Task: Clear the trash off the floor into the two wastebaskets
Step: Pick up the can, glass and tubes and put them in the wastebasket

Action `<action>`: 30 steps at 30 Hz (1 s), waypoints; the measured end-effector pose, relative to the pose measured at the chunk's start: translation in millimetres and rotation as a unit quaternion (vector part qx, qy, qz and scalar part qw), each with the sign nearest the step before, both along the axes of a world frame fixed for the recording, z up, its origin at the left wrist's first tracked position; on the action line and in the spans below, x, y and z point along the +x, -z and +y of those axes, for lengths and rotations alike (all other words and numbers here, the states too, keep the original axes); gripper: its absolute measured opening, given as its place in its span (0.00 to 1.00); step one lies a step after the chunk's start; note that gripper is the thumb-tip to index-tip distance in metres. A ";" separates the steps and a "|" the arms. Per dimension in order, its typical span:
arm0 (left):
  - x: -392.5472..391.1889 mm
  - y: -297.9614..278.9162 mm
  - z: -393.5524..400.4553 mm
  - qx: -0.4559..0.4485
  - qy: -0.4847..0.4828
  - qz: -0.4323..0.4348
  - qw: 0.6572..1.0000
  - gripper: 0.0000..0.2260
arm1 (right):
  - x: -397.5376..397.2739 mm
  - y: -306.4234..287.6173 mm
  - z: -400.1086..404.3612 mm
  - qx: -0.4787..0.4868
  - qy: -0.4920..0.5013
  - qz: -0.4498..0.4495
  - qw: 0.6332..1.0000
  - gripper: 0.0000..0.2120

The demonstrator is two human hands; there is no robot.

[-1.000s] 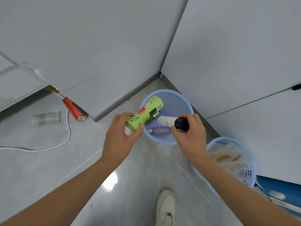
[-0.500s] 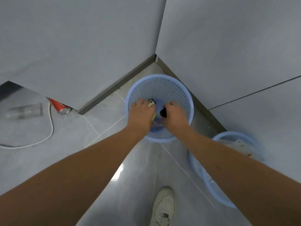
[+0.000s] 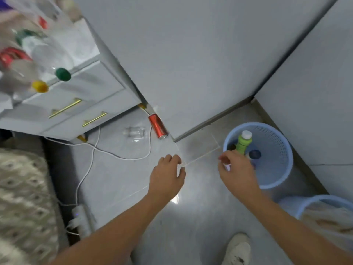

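Note:
A blue mesh wastebasket (image 3: pixel 277 150) stands in the corner at the right and holds a green bottle (image 3: pixel 243 143) with a white cap, upright, beside a dark-capped item (image 3: pixel 255 154). A second blue wastebasket (image 3: pixel 292 204) at the lower right is filled with pale crumpled trash. On the floor by the wall lie a red can (image 3: pixel 158 126) and a clear glass jar (image 3: pixel 134 132). My left hand (image 3: pixel 168 176) hovers empty over the floor, fingers loosely curled, short of the can. My right hand (image 3: pixel 236 171) is empty at the near rim of the first basket.
A white cable (image 3: pixel 122 155) loops over the floor from a power strip (image 3: pixel 81 222) at the lower left. A grey drawer unit (image 3: pixel 76 109) with brass handles stands at the left with bottles on top. A patterned bedspread (image 3: pixel 21 197) fills the left edge. My shoe (image 3: pixel 237 249) is below.
Both hands have come out of the corner basket, leaving the green bottle and dark-capped item inside. My view has swung left, and my left hand now reaches toward the can.

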State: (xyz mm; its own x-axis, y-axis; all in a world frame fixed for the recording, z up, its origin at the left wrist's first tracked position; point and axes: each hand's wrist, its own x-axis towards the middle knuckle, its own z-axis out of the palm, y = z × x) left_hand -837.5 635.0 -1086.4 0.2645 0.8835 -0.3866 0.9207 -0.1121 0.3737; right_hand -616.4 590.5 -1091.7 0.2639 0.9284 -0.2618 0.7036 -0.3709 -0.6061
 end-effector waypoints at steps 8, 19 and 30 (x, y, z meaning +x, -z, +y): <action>-155.2 83.0 79.6 -0.025 -0.138 -0.009 0.990 0.15 | -183.8 69.4 95.0 -0.054 -0.112 0.038 0.991 0.10; -258.1 254.5 207.1 0.031 -0.030 0.060 0.997 0.29 | -272.9 254.5 227.0 -0.054 -0.110 -0.133 0.984 0.28; -271.4 284.4 195.3 0.002 -0.045 0.046 0.998 0.31 | -266.9 281.1 201.2 -0.013 -0.086 -0.123 0.989 0.40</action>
State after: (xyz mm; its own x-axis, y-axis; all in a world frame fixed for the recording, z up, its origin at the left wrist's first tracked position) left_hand -1108.9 830.3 -1370.8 0.1477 0.9041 -0.4009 0.9573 -0.0288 0.2877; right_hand -883.2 791.7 -1372.7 0.1620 0.9586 -0.2340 0.8823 -0.2469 -0.4007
